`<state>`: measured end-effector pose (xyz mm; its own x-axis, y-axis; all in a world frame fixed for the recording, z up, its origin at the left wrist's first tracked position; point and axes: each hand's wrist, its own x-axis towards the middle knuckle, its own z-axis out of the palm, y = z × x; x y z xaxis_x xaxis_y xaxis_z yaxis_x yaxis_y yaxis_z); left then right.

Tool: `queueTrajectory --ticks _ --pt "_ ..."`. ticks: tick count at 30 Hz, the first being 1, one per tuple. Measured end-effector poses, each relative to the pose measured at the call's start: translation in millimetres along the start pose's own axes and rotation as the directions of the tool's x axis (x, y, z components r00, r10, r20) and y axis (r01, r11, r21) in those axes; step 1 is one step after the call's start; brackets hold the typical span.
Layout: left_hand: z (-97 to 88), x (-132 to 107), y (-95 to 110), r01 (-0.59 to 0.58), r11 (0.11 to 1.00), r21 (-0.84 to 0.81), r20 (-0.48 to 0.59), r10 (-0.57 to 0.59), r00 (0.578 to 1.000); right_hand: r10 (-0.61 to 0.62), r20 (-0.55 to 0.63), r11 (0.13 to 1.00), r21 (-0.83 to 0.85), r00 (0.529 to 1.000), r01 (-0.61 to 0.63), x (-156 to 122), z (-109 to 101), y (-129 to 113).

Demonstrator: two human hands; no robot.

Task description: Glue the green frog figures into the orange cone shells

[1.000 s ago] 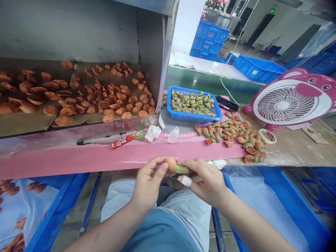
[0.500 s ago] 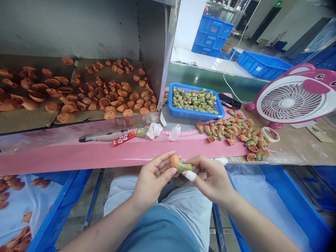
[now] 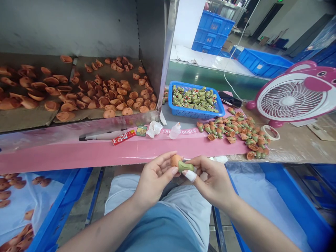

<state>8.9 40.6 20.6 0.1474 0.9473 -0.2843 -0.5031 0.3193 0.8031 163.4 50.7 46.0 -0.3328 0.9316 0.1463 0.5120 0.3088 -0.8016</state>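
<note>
As the left hand point(image 3: 154, 179) and right hand point(image 3: 214, 180) meet just in front of the pink board's edge, they form a narrow grip on one small item. Fingertips of the left hand press against an orange cup-shaped cap point(image 3: 176, 160), while the right thumb and fingers pinch a green moulded piece point(image 3: 186, 167) that joins it. A white bandage point(image 3: 190, 175) wraps one right finger, right beside the green piece. The held item hangs above the lap, clear of the pink board point(image 3: 78, 157) ahead of the hands.

Farther ahead and to the right of the grip, loose orange-and-green pieces point(image 3: 232, 131) lie scattered on the board, beyond them a roll of tape point(image 3: 270, 133). A blue plastic basket point(image 3: 196, 112) full of green figures sits straight ahead, beside a small dropper bottle point(image 3: 174, 131) and crumpled tissue point(image 3: 154, 129). A red packet point(image 3: 123, 137) lies ahead and to the left. Up left, a shelf point(image 3: 26, 117) bears many more orange caps point(image 3: 109, 113) on cardboard. Down on either side of the lap stand blue-framed bins, the left one point(image 3: 59, 199) holding more caps.
</note>
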Motion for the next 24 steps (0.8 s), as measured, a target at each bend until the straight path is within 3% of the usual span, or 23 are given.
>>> queueTrajectory --ticks 12,20,24 --pt "0.4 -1 0 -0.030 0.999 0.017 0.035 0.029 0.999 -0.034 -0.028 0.999 -0.033 0.999 0.033 -2 -1 -2" --pt "-4.9 0 3 -0.190 0.978 0.081 0.163 0.175 0.971 -0.298 -0.092 0.937 -0.219 0.950 0.273 -4 0 8" --pt "-10.2 -1 5 -0.254 0.963 0.094 0.239 0.226 0.944 -0.353 -0.088 0.902 -0.298 0.932 0.314 -4 1 11"
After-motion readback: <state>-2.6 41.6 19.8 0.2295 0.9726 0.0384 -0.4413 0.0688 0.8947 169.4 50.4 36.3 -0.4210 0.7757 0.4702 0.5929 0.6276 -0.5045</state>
